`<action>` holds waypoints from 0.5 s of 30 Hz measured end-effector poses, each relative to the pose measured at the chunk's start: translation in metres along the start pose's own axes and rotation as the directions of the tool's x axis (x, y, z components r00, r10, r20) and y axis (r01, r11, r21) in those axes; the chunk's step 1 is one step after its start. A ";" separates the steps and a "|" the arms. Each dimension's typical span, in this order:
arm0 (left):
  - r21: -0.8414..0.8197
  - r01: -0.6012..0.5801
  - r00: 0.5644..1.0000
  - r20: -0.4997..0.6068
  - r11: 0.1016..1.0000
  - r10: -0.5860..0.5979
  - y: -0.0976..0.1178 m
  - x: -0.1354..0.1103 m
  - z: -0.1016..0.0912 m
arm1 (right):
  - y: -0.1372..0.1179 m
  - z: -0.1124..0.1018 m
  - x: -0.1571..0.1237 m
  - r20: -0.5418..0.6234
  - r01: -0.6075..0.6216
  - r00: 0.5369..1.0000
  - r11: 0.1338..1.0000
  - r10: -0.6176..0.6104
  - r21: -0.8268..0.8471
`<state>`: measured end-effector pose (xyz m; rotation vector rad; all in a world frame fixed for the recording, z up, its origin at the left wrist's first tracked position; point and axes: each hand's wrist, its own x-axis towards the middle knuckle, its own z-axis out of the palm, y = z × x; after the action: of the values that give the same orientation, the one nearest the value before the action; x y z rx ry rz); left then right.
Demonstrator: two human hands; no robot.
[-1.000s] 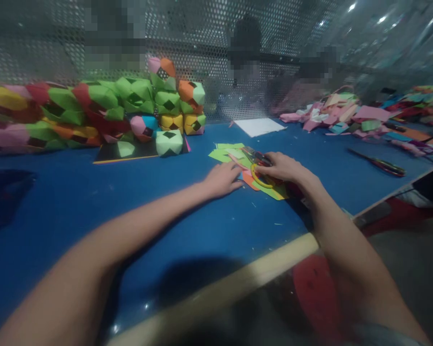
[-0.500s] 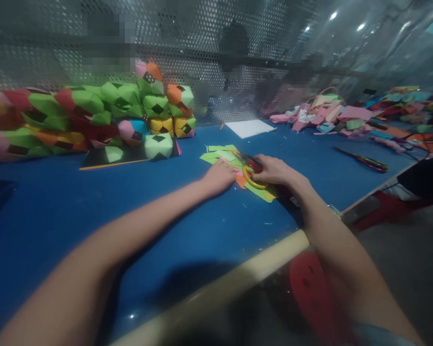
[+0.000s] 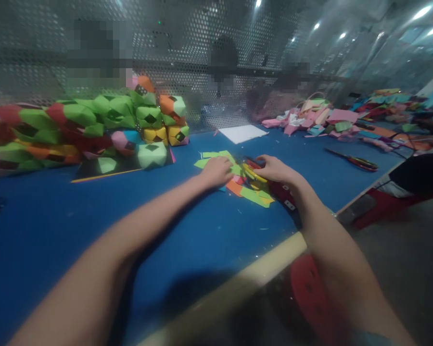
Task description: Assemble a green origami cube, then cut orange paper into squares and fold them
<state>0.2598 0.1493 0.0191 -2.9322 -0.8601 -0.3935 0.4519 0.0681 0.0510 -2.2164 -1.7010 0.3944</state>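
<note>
Both my arms reach out over a blue table. My left hand lies curled, knuckles up, on a small heap of green and orange paper pieces. My right hand is closed around the yellow-handled scissors that rest on the same heap, its fingers at the handle rings. The two hands are a palm's width apart.
A long pile of folded paper cubes lines the back left against a perforated metal screen. A white sheet lies behind the heap. Another pair of scissors and paper scraps lie at the right. People sit behind the screen. A red stool stands below.
My left hand has slid forward onto the green paper and curled its fingers. The scissors' yellow handle has tipped up under my right hand. The camera view has lifted slightly.
</note>
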 end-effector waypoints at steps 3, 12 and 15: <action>0.002 -0.015 0.998 0.056 1.000 0.015 0.002 0.008 0.005 | 0.001 -0.002 0.000 -0.018 -0.016 1.000 0.998 0.017 0.057; -0.056 0.038 0.999 -0.021 0.998 -0.039 -0.006 0.000 0.002 | 0.003 -0.002 0.000 -0.099 -0.038 0.994 0.993 0.050 0.116; -0.093 0.013 0.999 -0.046 0.996 -0.017 -0.010 -0.015 -0.004 | 0.003 -0.001 0.000 -0.100 -0.030 0.994 0.994 0.041 0.106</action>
<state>0.2416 0.1495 0.0186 -2.9889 -0.8814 -0.5155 0.4545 0.0676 0.0504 -2.1559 -1.5552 0.3639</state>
